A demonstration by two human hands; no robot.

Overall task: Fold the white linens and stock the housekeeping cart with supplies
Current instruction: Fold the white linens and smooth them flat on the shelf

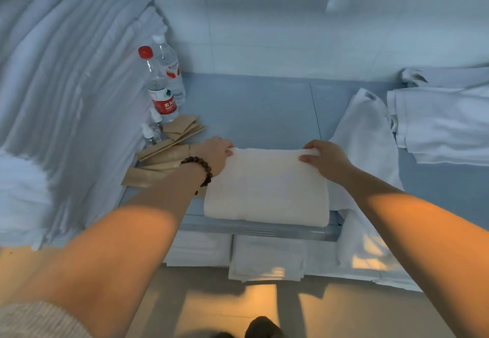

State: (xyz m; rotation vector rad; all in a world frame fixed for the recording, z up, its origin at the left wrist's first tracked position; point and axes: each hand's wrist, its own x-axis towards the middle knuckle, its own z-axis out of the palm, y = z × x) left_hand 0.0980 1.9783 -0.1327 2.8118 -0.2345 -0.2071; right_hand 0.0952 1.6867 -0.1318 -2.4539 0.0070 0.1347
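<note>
Nearest the camera, the toe of a dark shoe (pixel 262 327) shows on the tan floor (pixel 211 306). Just beyond it, a lower shelf holds folded white linens (pixel 267 258) in side-by-side stacks, under the grey front rim of the housekeeping cart (pixel 259 228).

On the cart's top, flush with that rim, lies a folded white towel (pixel 267 187), flat and squared. Both bare forearms reach over it to its far edge. The left hand (pixel 214 155) (a brown beaded bracelet (pixel 201 169) circles its wrist) grips the towel's far left corner, thumb on top and fingers curled over the edge. The right hand (pixel 324 156) pinches the far right corner the same way, thumb lying on top and fingers wrapped round the fold.

Left of the towel, partly hidden by the left wrist, brown paper packets (pixel 164 152) lie fanned out. Two small clear bottles (pixel 152 134) stand at their far side. Behind those stands a red-capped water bottle (pixel 158 86), with a white-capped water bottle (pixel 170 68) just behind it. A tall stack of white sheets (pixel 66 86) fills the left side.

To the right, a loose white towel (pixel 365 152) drapes over the cart's front edge. Further right lie folded white sheets (pixel 444 123). Farthest back is a pale tiled wall (pixel 291 20).
</note>
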